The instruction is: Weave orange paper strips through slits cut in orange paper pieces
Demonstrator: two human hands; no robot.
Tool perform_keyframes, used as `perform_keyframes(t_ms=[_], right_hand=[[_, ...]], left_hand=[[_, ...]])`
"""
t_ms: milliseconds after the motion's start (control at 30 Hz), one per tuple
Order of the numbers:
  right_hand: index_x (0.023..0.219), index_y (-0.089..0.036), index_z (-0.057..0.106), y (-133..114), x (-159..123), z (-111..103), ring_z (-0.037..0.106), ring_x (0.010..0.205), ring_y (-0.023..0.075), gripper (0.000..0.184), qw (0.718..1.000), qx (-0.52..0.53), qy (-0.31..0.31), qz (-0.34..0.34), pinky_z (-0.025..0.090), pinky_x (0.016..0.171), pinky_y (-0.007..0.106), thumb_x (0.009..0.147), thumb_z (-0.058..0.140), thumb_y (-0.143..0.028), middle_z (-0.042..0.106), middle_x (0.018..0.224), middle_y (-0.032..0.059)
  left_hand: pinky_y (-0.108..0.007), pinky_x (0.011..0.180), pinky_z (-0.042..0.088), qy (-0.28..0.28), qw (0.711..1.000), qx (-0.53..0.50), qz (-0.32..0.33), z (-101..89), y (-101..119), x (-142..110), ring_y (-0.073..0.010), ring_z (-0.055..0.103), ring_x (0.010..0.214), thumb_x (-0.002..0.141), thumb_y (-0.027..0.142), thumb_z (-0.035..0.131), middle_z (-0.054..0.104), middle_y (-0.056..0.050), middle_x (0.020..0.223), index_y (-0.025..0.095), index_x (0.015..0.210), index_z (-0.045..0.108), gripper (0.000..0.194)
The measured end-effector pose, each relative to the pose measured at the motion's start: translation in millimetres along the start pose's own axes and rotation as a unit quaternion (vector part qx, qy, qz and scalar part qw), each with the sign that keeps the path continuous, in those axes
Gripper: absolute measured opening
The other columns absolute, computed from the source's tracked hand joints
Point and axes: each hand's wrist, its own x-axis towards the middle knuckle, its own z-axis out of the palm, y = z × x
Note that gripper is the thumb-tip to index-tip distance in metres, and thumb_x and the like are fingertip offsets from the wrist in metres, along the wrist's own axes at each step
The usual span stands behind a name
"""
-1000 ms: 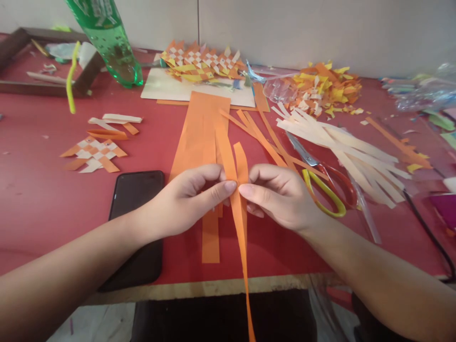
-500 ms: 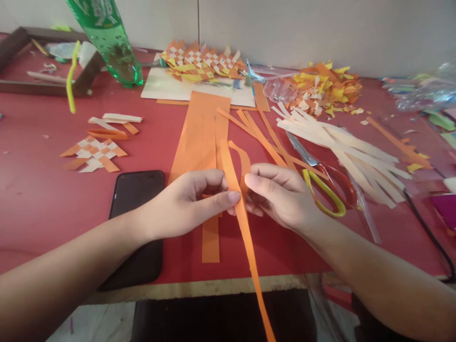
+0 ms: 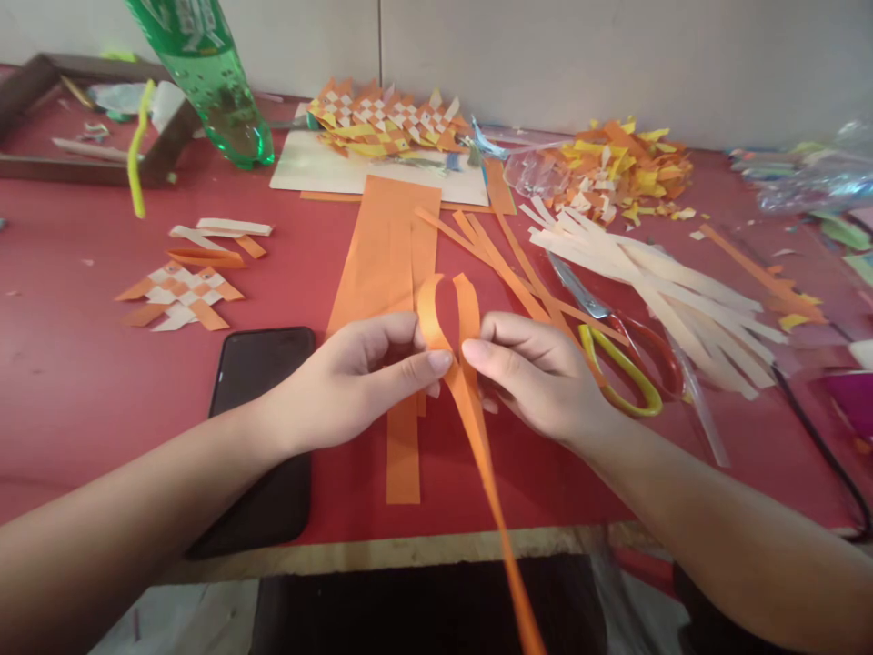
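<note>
Nearest: long orange strip (image 3: 472, 418), bent into a loop at the top, long end running down past the edge of the table (image 3: 61, 241). Left hand (image 3: 341, 382) pinches the loop's left leg, thumb on top. Right hand (image 3: 538, 373) pinches the right leg, fingers partly hidden behind. Thumbs close together, both grips closed on the paper.

Status: this strip is bent only; no weave on it. I'd call it early for this piece. Can't tell if the bend is creased.

Phone (image 3: 265, 505) under the left forearm. Short orange piece (image 3: 404, 459) lies just beyond the table edge, between the forearms. Scissors (image 3: 578, 287) beyond the right hand, partly under loose paper, not in use.

Woven piece (image 3: 183, 296) on the left, checkered orange/white, looks finished or nearly so. Small strips (image 3: 235, 226) just past it. Orange sheet (image 3: 392, 205) past the hands, slit in places, so cutting looks partial. Orange strips (image 3: 501, 259) and white strips (image 3: 655, 264) to the right, loose, unwoven: stock left.

Far side: woven batch (image 3: 382, 118) on a white board (image 3: 293, 168), looks done. Green bottle (image 3: 235, 114) left of it, scrap pile (image 3: 620, 168) right.
</note>
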Motion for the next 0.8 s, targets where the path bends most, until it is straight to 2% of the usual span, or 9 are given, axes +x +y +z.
perform_keyframes(t_ms=[167,300,400,533,700,800], right_hand=[[0.071,-0.018,0.053,-0.8,-0.2,0.0,0.049,0.049,0.0079,0.027,1.0,0.015,-0.017,0.0,0.039,0.047,0.021,0.096,0.057,-0.029,0.056,0.057,-0.0035],[0.071,-0.019,0.055,0.9,-2.0,-3.5,0.049,0.052,0.0093,0.031,0.999,0.032,-0.033,0.025,0.039,0.047,0.022,0.094,0.06,-0.039,0.055,0.06,-0.0025],[0.07,-0.018,0.056,0.3,-2.6,-4.9,0.047,0.052,0.0088,0.029,0.999,0.02,-0.049,0.014,0.037,0.047,0.022,0.092,0.063,-0.036,0.053,0.06,-0.0028],[0.069,-0.016,0.057,-1.0,-2.1,-4.3,0.046,0.053,0.007,0.026,0.999,-0.025,-0.034,-0.026,0.037,0.048,0.021,0.091,0.065,-0.027,0.052,0.059,-0.0033],[0.069,-0.017,0.055,1.1,-0.8,-3.6,0.047,0.05,0.0067,0.027,0.999,-0.016,0.008,-0.044,0.035,0.046,0.02,0.091,0.065,-0.029,0.054,0.057,-0.0041],[0.069,-0.018,0.055,1.0,-0.1,-2.4,0.049,0.051,0.0072,0.026,0.999,-0.024,0.013,-0.026,0.037,0.046,0.02,0.089,0.067,-0.028,0.055,0.057,-0.0041]], left_hand=[[-0.022,0.074,0.046,-0.048,0.999,-0.003,-0.007,0.8,-3.0,-1.5,-0.0103,0.057,0.075,0.097,0.034,0.052,0.062,0.001,0.079,0.016,0.084,0.061,0.024],[-0.025,0.072,0.046,-0.033,0.999,0.029,-0.014,0.5,-4.7,-1.9,-0.0126,0.055,0.076,0.094,0.034,0.056,0.059,0.0,0.081,0.016,0.081,0.056,0.022],[-0.026,0.068,0.044,-0.028,0.999,0.033,-0.018,0.2,-3.6,-2.5,-0.0126,0.053,0.074,0.094,0.035,0.054,0.057,0.0,0.079,0.016,0.081,0.056,0.023],[-0.023,0.064,0.042,-0.017,0.999,0.031,-0.009,0.2,-2.2,-2.8,-0.0106,0.05,0.071,0.094,0.034,0.056,0.056,0.001,0.077,0.016,0.08,0.056,0.023],[-0.018,0.063,0.042,0.012,1.0,-0.023,0.0,-0.4,-2.9,-1.1,-0.0072,0.052,0.068,0.095,0.028,0.055,0.058,0.003,0.073,0.016,0.081,0.06,0.019],[-0.018,0.064,0.043,-0.02,0.999,-0.044,-0.006,-0.4,-2.4,-1.5,-0.0077,0.055,0.069,0.095,0.03,0.055,0.06,0.003,0.074,0.016,0.081,0.063,0.021]])
